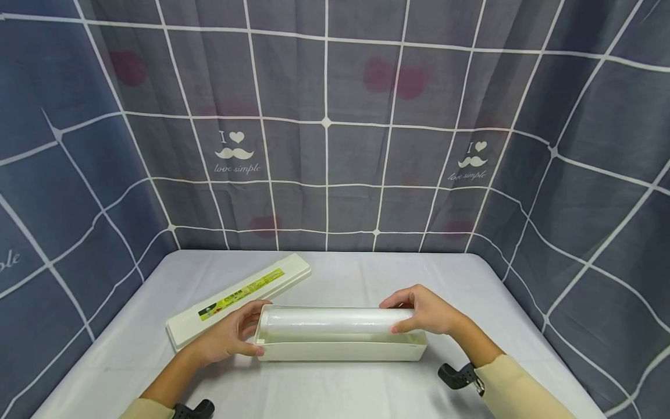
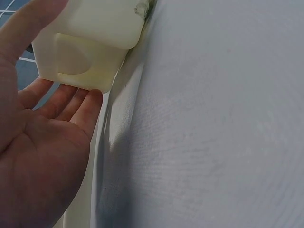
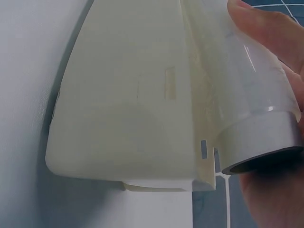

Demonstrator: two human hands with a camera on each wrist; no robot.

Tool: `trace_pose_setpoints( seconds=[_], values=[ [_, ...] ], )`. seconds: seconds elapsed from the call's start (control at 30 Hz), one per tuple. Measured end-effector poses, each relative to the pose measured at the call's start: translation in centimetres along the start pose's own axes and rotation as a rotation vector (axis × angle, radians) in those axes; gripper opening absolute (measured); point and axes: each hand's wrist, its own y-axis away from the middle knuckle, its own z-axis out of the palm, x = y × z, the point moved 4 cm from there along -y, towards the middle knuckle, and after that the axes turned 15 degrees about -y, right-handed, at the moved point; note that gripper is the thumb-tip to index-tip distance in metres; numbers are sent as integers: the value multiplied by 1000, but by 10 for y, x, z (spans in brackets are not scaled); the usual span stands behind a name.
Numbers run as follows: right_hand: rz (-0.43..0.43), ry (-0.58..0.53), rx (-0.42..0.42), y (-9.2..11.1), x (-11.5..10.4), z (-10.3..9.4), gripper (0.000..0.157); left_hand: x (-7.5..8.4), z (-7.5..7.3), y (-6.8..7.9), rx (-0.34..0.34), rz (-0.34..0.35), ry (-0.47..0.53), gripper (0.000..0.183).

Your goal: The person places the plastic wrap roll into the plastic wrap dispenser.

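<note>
Head view: lid (image 1: 239, 295) off, the left hand (image 1: 230, 334) clamps its grip on the box (image 1: 342, 351) and the right hand (image 1: 428, 311) on the roll (image 1: 335, 320) at the open top, its seating or removal apparently unfinished.

Roll (image 1: 335, 321) partly hidden behind the right hand (image 1: 430, 311), label (image 1: 241, 294) print too small to read, right sleeve (image 1: 523, 389) cut off at head view's bottom
</note>
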Motion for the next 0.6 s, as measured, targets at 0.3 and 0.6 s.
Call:
trace_pose_setpoints(
  seconds=[0.3,0.6],
  values=[
    [9,-21,-25,-4,3,5,44,2,1,-1,-1,-16,-11,91],
    [22,9,-20,-7,6,8,43,1,0,-1,4,-33,-26,95]
  ],
)
